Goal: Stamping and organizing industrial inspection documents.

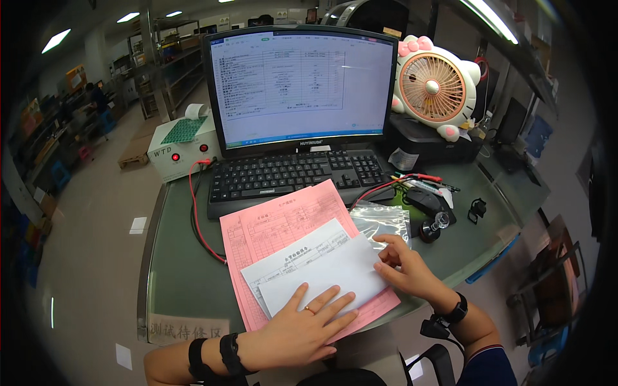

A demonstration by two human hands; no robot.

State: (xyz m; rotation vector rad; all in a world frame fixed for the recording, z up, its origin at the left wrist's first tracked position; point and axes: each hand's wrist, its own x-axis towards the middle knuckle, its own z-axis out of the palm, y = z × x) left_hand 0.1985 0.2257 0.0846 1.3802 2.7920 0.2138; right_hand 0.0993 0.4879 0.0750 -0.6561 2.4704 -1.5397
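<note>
A white printed form [315, 264], folded over, lies at a slant on several pink printed sheets [243, 283] at the desk's front. My left hand [302, 328] rests flat on its lower part with fingers spread, a ring on one of them. At the paper's right edge is my right hand [409, 270]. Its fingers are loosely bent and apart, and the thumb tip touches the white paper near the fold. Just beyond it lies a clear plastic bag [386, 222], partly under the papers.
Behind the papers stand a black keyboard [290, 174] and a monitor [306, 90]. A white box with red lights [183, 151] is at left, with a red cable [193, 212]. At right are a mouse [425, 201], pens, a small clear-topped object [434, 226], and a cat-shaped fan [434, 87] on a printer [431, 145].
</note>
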